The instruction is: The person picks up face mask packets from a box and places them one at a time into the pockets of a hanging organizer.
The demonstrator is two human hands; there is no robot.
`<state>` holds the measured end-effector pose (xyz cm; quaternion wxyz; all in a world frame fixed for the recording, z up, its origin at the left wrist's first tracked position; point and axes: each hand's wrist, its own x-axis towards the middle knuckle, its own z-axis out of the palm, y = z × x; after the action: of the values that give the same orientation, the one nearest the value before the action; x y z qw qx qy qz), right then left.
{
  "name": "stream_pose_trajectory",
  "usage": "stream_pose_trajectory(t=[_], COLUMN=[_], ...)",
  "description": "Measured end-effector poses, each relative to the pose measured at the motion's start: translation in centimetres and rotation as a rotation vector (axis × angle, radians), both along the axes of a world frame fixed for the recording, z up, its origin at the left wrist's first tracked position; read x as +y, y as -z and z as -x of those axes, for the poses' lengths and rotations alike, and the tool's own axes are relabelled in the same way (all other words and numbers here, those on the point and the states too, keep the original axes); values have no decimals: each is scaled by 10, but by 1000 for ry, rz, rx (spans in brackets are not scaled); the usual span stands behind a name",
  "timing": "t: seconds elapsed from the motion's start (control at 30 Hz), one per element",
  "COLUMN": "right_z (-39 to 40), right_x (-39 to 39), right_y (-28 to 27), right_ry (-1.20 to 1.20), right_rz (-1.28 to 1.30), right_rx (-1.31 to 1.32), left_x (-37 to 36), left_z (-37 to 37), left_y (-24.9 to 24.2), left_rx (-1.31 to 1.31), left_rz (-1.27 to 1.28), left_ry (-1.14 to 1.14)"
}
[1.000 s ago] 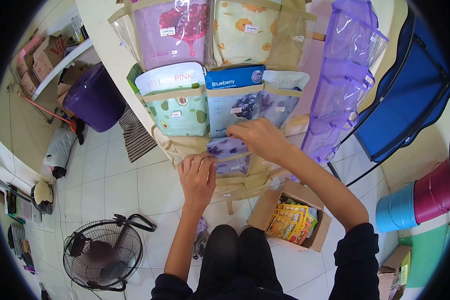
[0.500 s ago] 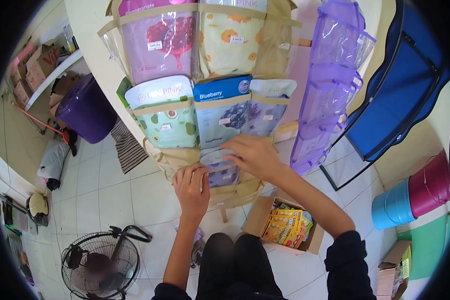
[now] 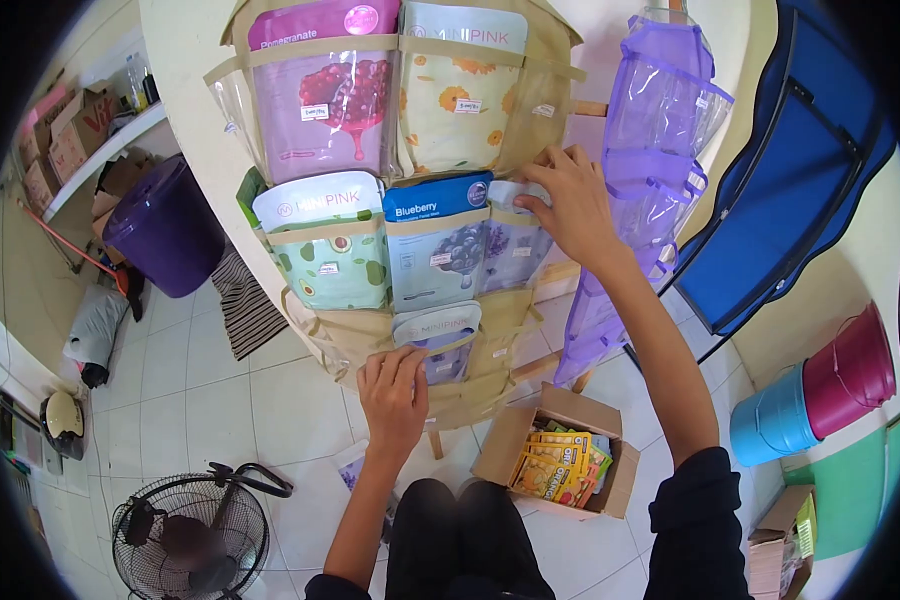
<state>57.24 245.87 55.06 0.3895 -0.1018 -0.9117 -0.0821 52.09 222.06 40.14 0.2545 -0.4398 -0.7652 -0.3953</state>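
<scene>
A beige hanging organizer with clear pockets holds several sheet mask packets. My right hand pinches the top edge of the lavender-print packet in the middle row's right pocket. Lower down, my left hand rests with curled fingers at the left edge of the pocket with a purple-print MINIPINK packet; its fingertips are partly hidden. The Blueberry packet stands beside the avocado packet. Above them are the Pomegranate packet and a yellow flower-print packet.
A purple organizer hangs at the right. An open cardboard box of colourful packets sits on the floor below. A black fan stands at lower left, a purple bin at left, blue and maroon buckets at right.
My right hand has moved up from the lower packet to the lavender-print one at right. The lower packet's MINIPINK top is now uncovered. My left hand stays beside its pocket. The view has shifted slightly.
</scene>
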Motion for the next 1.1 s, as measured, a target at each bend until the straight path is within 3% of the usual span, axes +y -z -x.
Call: stream_pose_trajectory(t=[0.13,0.2,0.27,0.43,0.47,0.53,0.6,0.77,0.93,1.1], right_z=[-6,-17,-37,-83,-83,-71,-51,-17,-18,-8], right_x=[10,8,4,-42,-48,-62,-67,-79,-69,-69], right_y=[-13,-39,-68,-93,-86,-66,-34,20,22,35], right_ry=[-50,-138,-109,-401,-401,-448,-497,-486,-458,-423], right_rz=[101,180,12,419,423,803,937,896,874,529], right_rx=[110,417,483,476,472,374,323,151,5,-95], left_x=[-1,-1,-2,-2,-2,-2,-2,-4,-5,-2], left_z=[1,0,-1,-1,-2,-4,-5,-6,2,7], left_y=[3,1,1,2,2,2,1,-3,-2,-3], left_rx=[-18,-13,-20,-3,-14,-22,-24,-40,-3,12], left_rz=[-9,13,22,41,37,35,29,38,51,20], left_ry=[5,18,13,29,34,37,42,52,37,-1])
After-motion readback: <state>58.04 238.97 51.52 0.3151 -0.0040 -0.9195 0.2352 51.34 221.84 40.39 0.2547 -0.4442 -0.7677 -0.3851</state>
